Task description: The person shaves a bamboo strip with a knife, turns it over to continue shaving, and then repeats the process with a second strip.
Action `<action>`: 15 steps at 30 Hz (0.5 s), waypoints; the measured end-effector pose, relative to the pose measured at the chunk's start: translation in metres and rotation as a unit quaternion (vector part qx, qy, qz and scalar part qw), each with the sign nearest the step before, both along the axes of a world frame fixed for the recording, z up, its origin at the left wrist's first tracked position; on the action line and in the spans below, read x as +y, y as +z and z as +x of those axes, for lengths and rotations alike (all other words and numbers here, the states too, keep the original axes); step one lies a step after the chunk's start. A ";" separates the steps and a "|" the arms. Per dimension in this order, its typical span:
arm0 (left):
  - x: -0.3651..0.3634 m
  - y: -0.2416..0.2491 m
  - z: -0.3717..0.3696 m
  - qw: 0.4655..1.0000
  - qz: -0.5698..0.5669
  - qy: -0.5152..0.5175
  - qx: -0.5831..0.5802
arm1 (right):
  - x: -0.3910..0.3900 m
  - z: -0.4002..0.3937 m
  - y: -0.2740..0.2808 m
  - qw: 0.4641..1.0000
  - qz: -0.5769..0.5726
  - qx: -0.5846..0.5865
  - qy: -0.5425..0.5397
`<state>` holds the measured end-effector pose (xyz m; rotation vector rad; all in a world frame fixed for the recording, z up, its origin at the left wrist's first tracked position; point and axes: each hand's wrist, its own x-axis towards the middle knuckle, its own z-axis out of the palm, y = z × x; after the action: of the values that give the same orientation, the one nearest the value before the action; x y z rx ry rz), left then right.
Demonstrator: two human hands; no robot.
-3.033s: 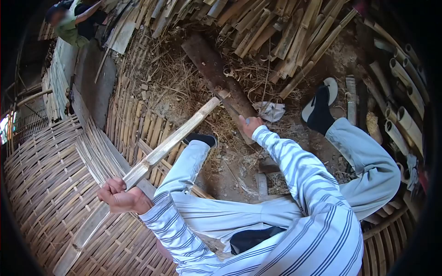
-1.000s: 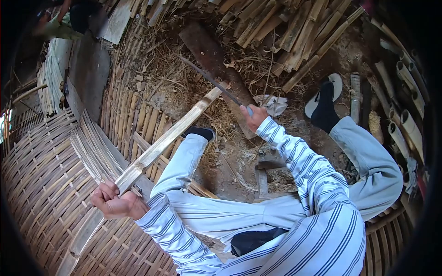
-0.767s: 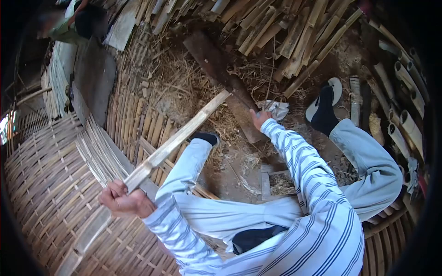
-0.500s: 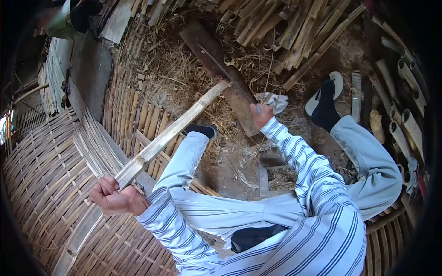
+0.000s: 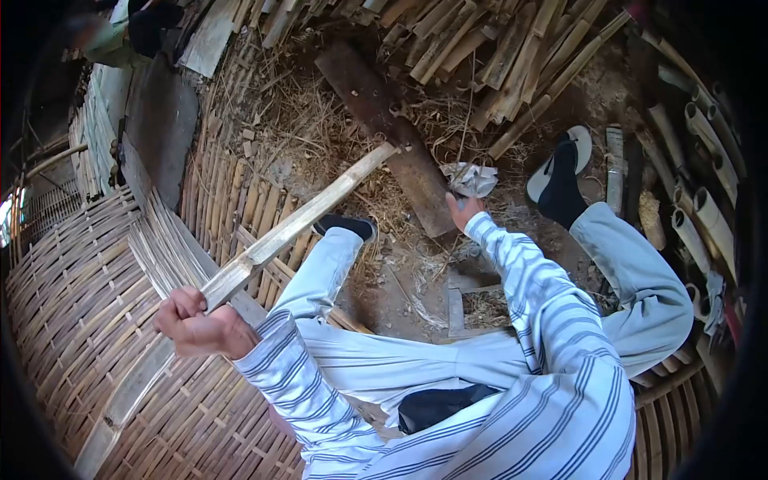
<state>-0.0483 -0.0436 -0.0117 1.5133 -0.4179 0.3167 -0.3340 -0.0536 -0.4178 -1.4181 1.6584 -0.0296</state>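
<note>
My left hand (image 5: 206,322) is wrapped round a long split bamboo strip (image 5: 300,220). The strip runs from the lower left to a dark wooden plank (image 5: 424,188), where its far end rests. Below the wrist it continues over the woven mat. At the plank's near end is my right hand (image 5: 464,210), fingers closed round the handle of a long knife. Its blade is hard to make out against the dark plank now; half a second ago it showed clearly along the plank. Crumpled white plastic (image 5: 474,179) lies just beyond that hand.
Split bamboo pieces (image 5: 520,64) are heaped at the top, and hollow bamboo tubes (image 5: 704,216) stack at the right. A woven bamboo panel (image 5: 88,312) fills the left. Shavings (image 5: 288,120) cover the ground. Another person (image 5: 120,40) is partly visible at top left.
My right hand has shifted slightly down and right, and the knife blade no longer shows clearly. My left hand keeps its hold; the strip has barely moved.
</note>
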 end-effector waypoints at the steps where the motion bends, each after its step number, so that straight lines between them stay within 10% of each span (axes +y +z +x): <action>1: 0.003 -0.001 0.006 1.000 -0.013 -0.011 0.010 | 0.005 0.003 -0.004 0.997 -0.029 0.073 -0.012; 10: -0.005 -0.001 -0.004 1.000 -0.003 -0.009 -0.012 | -0.028 0.012 0.072 0.990 0.059 -0.113 0.059; 15: 0.001 -0.002 0.009 0.999 -0.040 -0.029 0.009 | 0.016 0.021 -0.042 0.987 -0.119 0.092 0.051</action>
<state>-0.0393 -0.0431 -0.0134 1.4230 -0.4298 0.2708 -0.3130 -0.0376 -0.4601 -1.7284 1.7742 -0.0400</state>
